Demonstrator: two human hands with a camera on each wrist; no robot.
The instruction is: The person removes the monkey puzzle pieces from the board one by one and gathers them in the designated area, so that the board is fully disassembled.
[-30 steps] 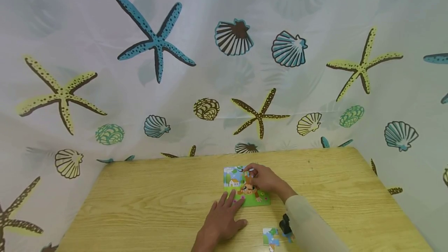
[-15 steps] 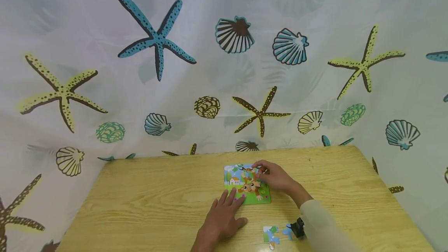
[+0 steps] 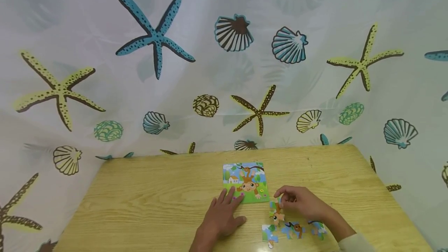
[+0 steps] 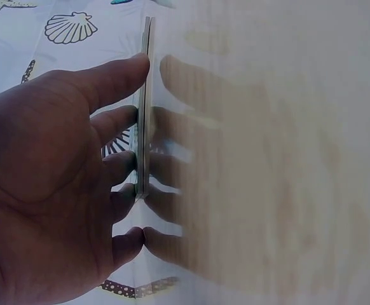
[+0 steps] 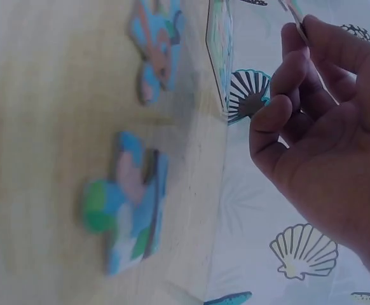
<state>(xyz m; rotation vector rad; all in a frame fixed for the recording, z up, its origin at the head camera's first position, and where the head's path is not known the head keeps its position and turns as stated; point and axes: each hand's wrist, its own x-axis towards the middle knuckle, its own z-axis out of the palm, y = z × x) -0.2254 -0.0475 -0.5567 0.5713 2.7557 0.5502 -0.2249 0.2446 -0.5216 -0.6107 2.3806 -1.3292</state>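
Yellow wood grain ran across the lower part of my head feed: that was the worktop [image 3: 157, 197], with the picture board [image 3: 246, 182] just below centre and the loose pieces [image 3: 296, 230] clustered toward the bottom, right of the middle. My right grip [image 3: 302, 203] was clamped on a puzzle piece [image 5: 295, 15], pinched between thumb and forefinger at the upper right of the right wrist view. I judged a slip the likeliest trouble, since so little of that thin piece lay between the tips. Lowering it carelessly could also have knocked its neighbours out of place, the hand being so near them; whether it touched the one just below, I couldn't tell. A sideways push from my left grip [image 3: 222, 217] might have skewed the board, its fingertips lying on the lower left edge. That hand lay flat, fingers apart and holding nothing, thumb out to the right. The right arm slanted in from the lower right corner, sleeve [image 3: 355, 243] at the frame's bottom edge, its other fingers curled toward the palm
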